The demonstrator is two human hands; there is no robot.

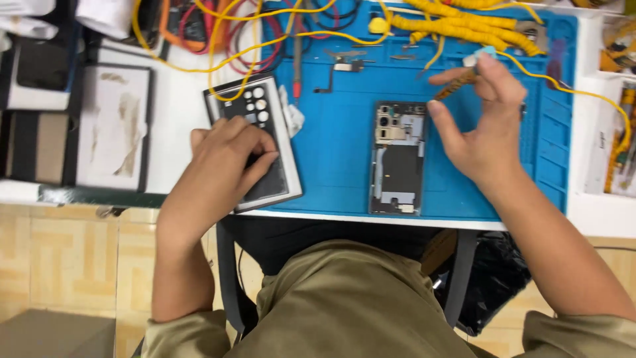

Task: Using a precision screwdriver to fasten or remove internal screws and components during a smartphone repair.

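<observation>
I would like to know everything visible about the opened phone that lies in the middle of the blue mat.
The opened phone lies flat, back cover removed, lengthwise toward the person, on the blue mat near its front edge. Inside show a camera cluster at the top left, a large dark plate in the middle, and grey metal framing. The right hand, holding a small tool, hovers beside its top right corner; whether the thumb touches it cannot be told.

A blue work mat [338, 159] covered the white surface [179, 113]. Yellow cables [464, 23] and red leads [232, 50] lay along its far edge. A small flex part [341, 69] rested on the mat. Framed panels [114, 126] stood left.
</observation>
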